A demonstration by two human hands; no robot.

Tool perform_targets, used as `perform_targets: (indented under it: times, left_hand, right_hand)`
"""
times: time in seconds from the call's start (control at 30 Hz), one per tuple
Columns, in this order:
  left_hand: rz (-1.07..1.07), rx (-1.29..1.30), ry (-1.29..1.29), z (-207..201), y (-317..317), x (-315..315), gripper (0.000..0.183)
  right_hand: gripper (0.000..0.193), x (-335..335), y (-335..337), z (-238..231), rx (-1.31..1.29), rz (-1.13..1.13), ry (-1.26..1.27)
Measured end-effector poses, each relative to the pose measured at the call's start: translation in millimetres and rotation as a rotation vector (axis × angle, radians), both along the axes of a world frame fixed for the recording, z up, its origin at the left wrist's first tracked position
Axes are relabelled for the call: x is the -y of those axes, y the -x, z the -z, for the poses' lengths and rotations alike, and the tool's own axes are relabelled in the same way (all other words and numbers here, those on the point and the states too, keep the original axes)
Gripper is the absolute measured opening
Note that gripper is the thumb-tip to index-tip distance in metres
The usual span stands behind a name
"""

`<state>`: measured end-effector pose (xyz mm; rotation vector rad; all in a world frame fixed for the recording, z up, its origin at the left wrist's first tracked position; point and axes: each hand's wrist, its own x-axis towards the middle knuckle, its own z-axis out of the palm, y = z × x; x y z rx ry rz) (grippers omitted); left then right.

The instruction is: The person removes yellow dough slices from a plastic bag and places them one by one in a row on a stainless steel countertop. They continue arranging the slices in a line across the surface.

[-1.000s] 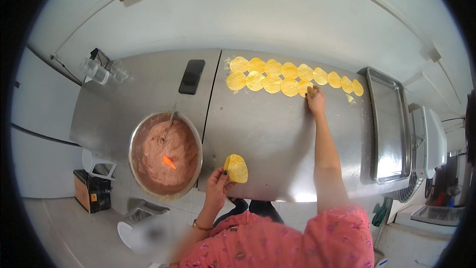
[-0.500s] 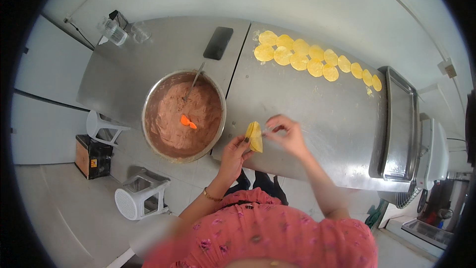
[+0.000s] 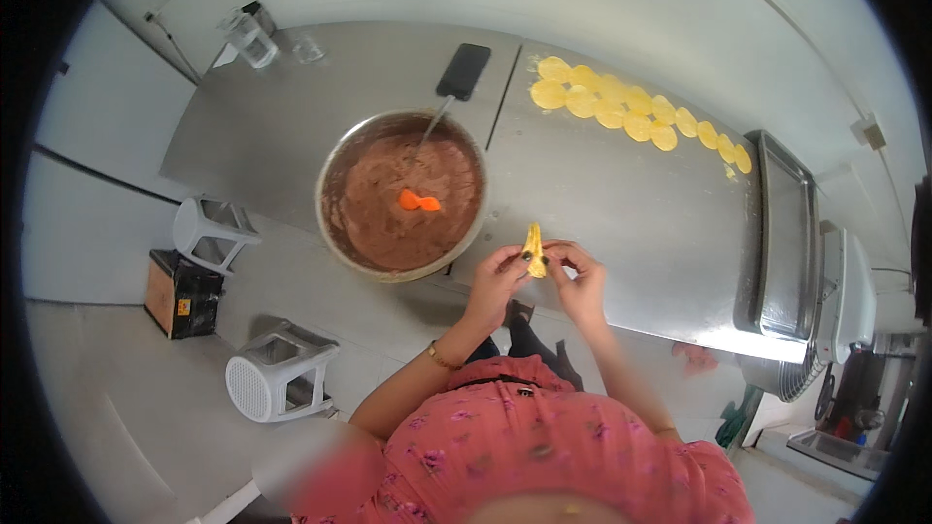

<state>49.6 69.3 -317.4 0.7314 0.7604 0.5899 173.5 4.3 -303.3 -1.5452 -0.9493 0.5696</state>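
A folded yellow dough wrapper (image 3: 535,241) is held up near the table's front edge, between both hands. My left hand (image 3: 496,283) pinches its left side, with the thumb on the near face. On the other side, the fingers of my right hand (image 3: 582,283) are closed on its edge. What lies inside the fold is hidden. To the left stands a wide metal bowl (image 3: 321,196) of thick brown-pink filling (image 3: 374,233). An orange scoop (image 3: 419,201) rests on the filling, and a metal utensil (image 3: 437,124) stands in it, leaning on the far rim.
Flat yellow dough rounds (image 3: 610,114) lie in rows at the back right of the steel table (image 3: 641,223). Metal trays (image 3: 784,243) are at its right end. A black phone (image 3: 464,72) and a glass jug (image 3: 250,41) sit at the back. White stools (image 3: 280,378) stand at left.
My right hand has come in to the wrapper and now grips its edge; before, it was apart from it. The wrapper has turned narrower. The whole view has shifted.
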Motion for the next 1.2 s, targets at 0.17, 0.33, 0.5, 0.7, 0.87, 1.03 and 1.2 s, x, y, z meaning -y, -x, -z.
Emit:
perform_targets:
  times: [0.17,0.33,0.5,0.7,0.87,1.03,1.2]
  left_hand:
    - [0.010,-0.021,-0.038,-2.0,14.4,3.4,0.024]
    - [-0.010,-0.101,-0.055,-7.5,12.6,10.3,0.025]
    - [-0.048,-0.170,-0.074,-10.6,-8.7,16.3,0.023]
    - [-0.036,-0.048,-0.068,-5.9,-49.9,24.8,0.022]
    - [-0.019,-0.029,-0.041,-4.1,-102.8,47.0,0.020]
    - [-0.028,-0.043,0.034,-0.9,-137.1,71.7,0.020]
    - [-0.055,-0.100,0.063,4.0,-144.2,87.8,0.019]
  right_hand:
    - [0.012,2.2,5.9,-2.5,-0.235,-0.059,0.042]
    - [0.014,9.1,-8.1,10.0,-0.831,-0.127,0.048]
    - [0.031,24.8,-45.1,17.0,-1.479,-0.168,-0.107]
    - [0.033,60.5,-136.0,17.3,-1.532,0.028,-0.312]
    - [0.032,66.2,-240.1,26.6,-1.124,0.219,-0.239]
    - [0.039,22.4,-341.9,23.9,-0.864,0.312,-0.327]
    - [0.048,-22.7,-389.8,55.4,-0.222,0.698,0.015]
